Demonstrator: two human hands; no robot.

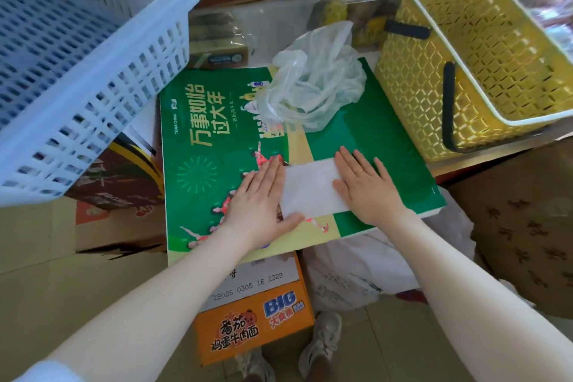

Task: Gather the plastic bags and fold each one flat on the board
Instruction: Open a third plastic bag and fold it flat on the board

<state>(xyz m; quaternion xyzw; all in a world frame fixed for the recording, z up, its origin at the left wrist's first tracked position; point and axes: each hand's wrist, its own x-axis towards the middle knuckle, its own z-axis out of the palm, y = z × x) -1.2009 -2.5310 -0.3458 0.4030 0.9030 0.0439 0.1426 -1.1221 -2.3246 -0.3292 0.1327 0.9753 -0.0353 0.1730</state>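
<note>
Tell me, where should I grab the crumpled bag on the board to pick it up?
Probably pinch the crumpled bag at its bunched top, coming from above. It lies loose on the green board, puffed up with folds that stick up, and nothing is covering it.

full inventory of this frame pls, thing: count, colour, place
board: 1, green printed, centre
folded bag: 1, white, flat on board between hands
crumpled bag: 1, clear-white, board's far edge
blue basket: 1, pale blue, upper left
yellow basket: 1, yellow, upper right
noodle box: 1, orange, under board's near edge
cardboard boxes: several, brown, around
shoes: 2, pale, floor
left hand: flat on bag's left end
right hand: flat on bag's right end
</note>
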